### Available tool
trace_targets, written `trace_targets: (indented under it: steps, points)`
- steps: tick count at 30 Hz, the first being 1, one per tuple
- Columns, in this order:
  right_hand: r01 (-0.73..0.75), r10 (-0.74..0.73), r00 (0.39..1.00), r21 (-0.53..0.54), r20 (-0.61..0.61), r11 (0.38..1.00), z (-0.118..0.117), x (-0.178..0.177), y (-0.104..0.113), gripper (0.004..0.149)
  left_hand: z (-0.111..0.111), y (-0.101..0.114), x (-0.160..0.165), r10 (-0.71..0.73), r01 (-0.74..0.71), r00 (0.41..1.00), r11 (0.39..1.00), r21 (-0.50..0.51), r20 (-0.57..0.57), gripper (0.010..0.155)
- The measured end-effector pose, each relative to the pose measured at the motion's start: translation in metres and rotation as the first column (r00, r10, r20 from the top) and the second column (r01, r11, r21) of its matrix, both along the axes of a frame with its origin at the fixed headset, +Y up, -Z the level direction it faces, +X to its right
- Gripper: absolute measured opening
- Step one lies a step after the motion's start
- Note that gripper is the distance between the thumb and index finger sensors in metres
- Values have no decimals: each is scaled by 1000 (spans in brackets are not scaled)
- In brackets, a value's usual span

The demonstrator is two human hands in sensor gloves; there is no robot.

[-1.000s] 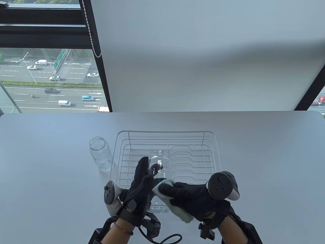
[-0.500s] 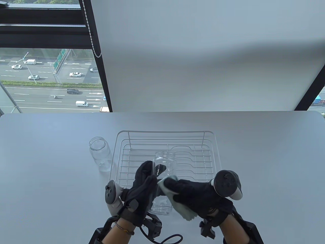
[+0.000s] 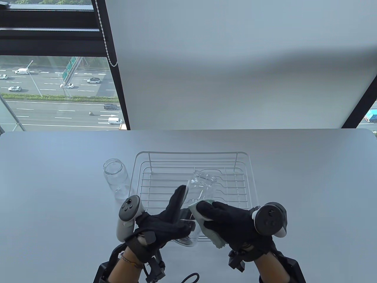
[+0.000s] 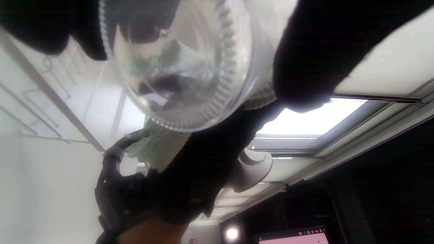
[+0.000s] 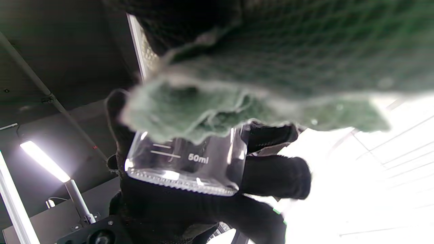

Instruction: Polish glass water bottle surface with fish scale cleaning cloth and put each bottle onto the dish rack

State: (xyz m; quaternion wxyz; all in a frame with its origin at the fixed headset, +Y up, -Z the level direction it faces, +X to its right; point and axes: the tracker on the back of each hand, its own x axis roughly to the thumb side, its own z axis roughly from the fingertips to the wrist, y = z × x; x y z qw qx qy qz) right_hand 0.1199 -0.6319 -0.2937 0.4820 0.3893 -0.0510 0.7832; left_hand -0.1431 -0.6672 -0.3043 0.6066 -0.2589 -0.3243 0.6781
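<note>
A clear glass bottle (image 3: pixel 201 191) is held tilted above the near edge of the white wire dish rack (image 3: pixel 235 165), its mouth pointing up and to the right. My left hand (image 3: pixel 173 216) grips the bottle's lower body; the ribbed base (image 4: pixel 176 67) fills the left wrist view. My right hand (image 3: pixel 223 219) presses a pale green fish scale cloth (image 3: pixel 206 227) against the bottle's right side. The cloth (image 5: pixel 257 91) hangs over the bottle (image 5: pixel 186 162) in the right wrist view. A second glass bottle (image 3: pixel 115 181) stands upright on the table left of the rack.
The white table (image 3: pixel 309 182) runs wide on both sides of the rack. A window with a roller blind (image 3: pixel 235 59) rises behind the table's far edge. A black cable (image 3: pixel 191 277) lies near the front edge.
The held bottle has tilted further, its mouth swinging right and away over the rack. My left hand rolled outward and my right hand with the cloth shifted right along the glass.
</note>
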Motion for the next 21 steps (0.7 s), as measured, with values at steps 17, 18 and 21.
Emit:
trace_targets:
  steps: [17, 18, 21]
  points:
    - [-33, 32, 999, -24, -22, 999, 1, 3, 4, 58, 21, 45, -27, -120, 662, 539, 671, 332, -833, 69]
    - [-41, 41, 999, -33, -19, 999, 0, 2, 4, 58, 19, 41, -24, -126, 664, 543, 669, 333, -830, 69]
    - [-83, 82, 997, -20, -9, 996, 0, 0, 3, 57, 14, 31, -17, -142, 638, 584, 689, 344, -799, 74]
